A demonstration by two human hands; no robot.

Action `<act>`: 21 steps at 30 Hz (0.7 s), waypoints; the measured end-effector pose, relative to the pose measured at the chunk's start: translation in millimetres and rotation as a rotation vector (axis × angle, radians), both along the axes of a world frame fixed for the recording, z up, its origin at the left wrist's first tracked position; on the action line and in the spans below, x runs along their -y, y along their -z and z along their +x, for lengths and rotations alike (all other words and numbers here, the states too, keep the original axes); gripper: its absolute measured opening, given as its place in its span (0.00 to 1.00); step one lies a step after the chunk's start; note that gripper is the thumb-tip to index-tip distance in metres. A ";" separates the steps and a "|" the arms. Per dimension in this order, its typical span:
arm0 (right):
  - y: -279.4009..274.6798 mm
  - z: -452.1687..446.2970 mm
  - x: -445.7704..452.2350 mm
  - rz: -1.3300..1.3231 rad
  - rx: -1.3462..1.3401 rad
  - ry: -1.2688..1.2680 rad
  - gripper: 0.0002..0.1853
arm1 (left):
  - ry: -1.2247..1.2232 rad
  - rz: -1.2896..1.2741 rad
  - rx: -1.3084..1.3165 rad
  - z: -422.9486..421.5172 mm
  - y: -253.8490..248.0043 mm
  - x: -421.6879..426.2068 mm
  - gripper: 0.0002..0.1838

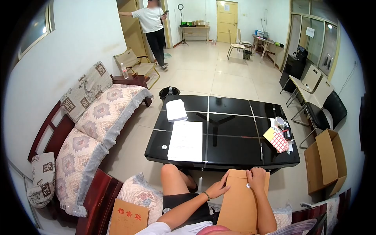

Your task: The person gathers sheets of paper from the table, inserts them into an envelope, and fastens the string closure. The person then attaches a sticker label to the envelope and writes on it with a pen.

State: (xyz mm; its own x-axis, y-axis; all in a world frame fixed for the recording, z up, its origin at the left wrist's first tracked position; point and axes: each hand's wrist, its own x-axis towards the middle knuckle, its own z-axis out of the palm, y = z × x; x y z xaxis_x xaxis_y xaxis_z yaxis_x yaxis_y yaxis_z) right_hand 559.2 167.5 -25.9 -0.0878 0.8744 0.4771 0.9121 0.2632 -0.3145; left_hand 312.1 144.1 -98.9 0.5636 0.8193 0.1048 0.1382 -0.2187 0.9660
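Note:
A brown kraft paper file envelope (pixel 237 199) rests upright-lengthwise over my lap, its flap edge toward the table. My left hand (pixel 218 188) grips its left edge, thumb lying on the front face and fingers along the side. At the upper right, my right hand (pixel 256 179) has curled fingers holding the flap end, beside a small white button fastener (pixel 248 185). What lies beneath the right fingers is hidden. Another kraft file envelope (pixel 129 219) with red characters lies on the seat to my left.
Ahead stands a black glass table (pixel 229 150) with a paper stack (pixel 176 110), printed sheets (pixel 186 141), a pen (pixel 261 150), a cup (pixel 279 121) and red-and-white cards (pixel 279 140). A cardboard box (pixel 325 160) sits right, a cushioned sofa (pixel 105 107) left. A person (pixel 150 23) stands by a doorway.

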 end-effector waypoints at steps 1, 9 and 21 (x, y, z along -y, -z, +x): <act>0.1 0.1 -0.1 0.002 0.000 -0.003 0.16 | 0.000 0.000 0.006 0.0 -1.0 0.0 0.47; -0.2 0.2 -0.3 0.005 -0.010 -0.009 0.16 | 0.007 -0.006 -0.003 -0.3 -1.7 -0.3 0.47; 1.5 1.3 -0.8 0.010 -0.005 -0.008 0.16 | 0.015 -0.010 -0.015 0.5 1.6 -1.5 0.47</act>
State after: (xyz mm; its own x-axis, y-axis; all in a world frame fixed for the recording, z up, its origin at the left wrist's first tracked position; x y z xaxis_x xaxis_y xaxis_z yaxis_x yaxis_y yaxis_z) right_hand 560.4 168.3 -27.4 -0.0925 0.8689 0.4863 0.9082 0.2739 -0.3166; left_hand 312.7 145.5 -100.5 0.5776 0.8115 0.0883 0.1491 -0.2112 0.9660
